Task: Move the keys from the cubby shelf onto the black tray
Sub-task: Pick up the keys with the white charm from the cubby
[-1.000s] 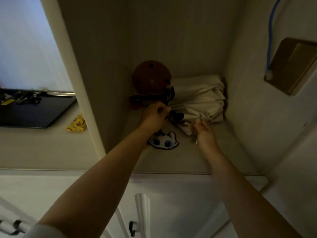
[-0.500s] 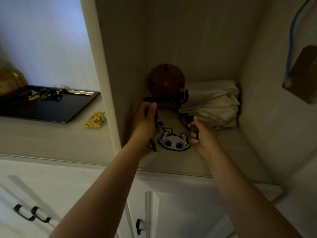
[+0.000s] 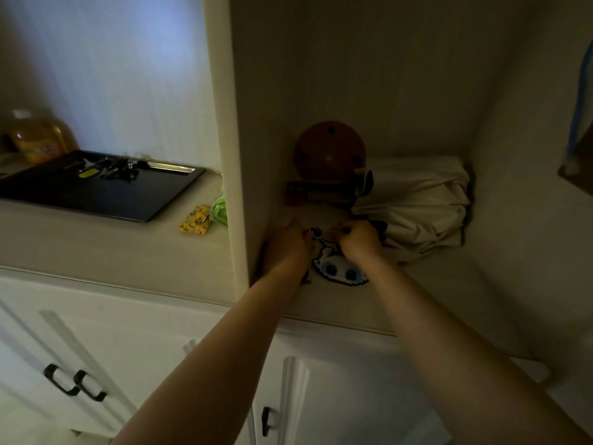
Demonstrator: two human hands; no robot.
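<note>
Reaching: both hands are inside the cubby shelf (image 3: 417,303) at the centre of the frame, low on its floor.
Left hand: the left hand (image 3: 286,248) is curled into a loose fist against the cubby's left wall; something small and dark shows at its fingertips, though it's too dim to tell whether that is a key.
Right hand: the right hand (image 3: 360,238) is bunched with its fingers drawn together, seemingly pinching something; what it holds is hidden, so I cannot tell what.
Keys on shelf: no loose key is plainly visible; a white cartoon-face charm (image 3: 340,273) lies flat on the shelf floor just below both hands, likely part of a bunch.
Black tray: the black tray (image 3: 106,200) sits on the counter at the left of the frame, well apart from the hands.
Done so far: a dark cluster of keys (image 3: 112,168) with a yellow tag already lies at the far end of the tray, so part of the job looks finished.
Left to do: by my reckoning, lifting whatever is gathered here and carrying it left to the tray.
Clutter: a round brown disc (image 3: 330,150) and a cream cloth bag (image 3: 417,200) sit at the back of the cubby.
</note>
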